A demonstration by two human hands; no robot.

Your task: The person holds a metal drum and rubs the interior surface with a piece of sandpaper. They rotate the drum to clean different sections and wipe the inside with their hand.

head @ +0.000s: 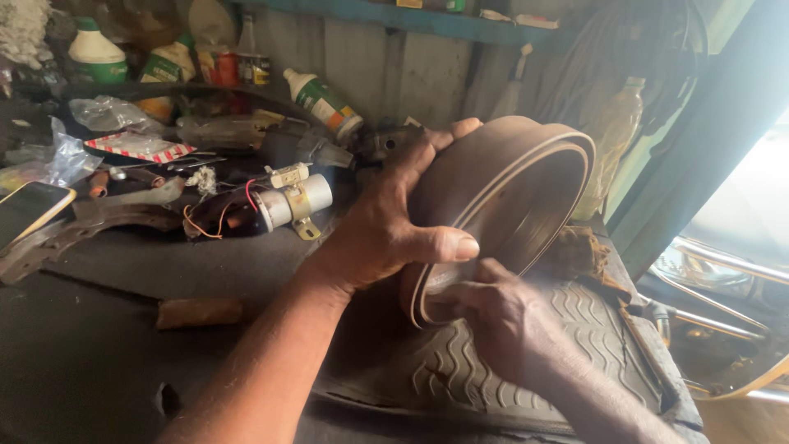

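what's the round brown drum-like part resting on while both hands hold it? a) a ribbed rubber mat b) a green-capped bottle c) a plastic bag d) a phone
a: the brown drum-shaped part, gripped by the left hand over its back and by the right hand at its lower rim, sits with its bottom edge on the ribbed rubber mat.

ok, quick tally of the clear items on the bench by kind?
Brown drum-shaped part, held by left hand and right hand: 1
White-and-green plastic bottles: 3
Silver cylinder with wires: 1
Phone: 1
Ribbed rubber mat: 1
Total: 7
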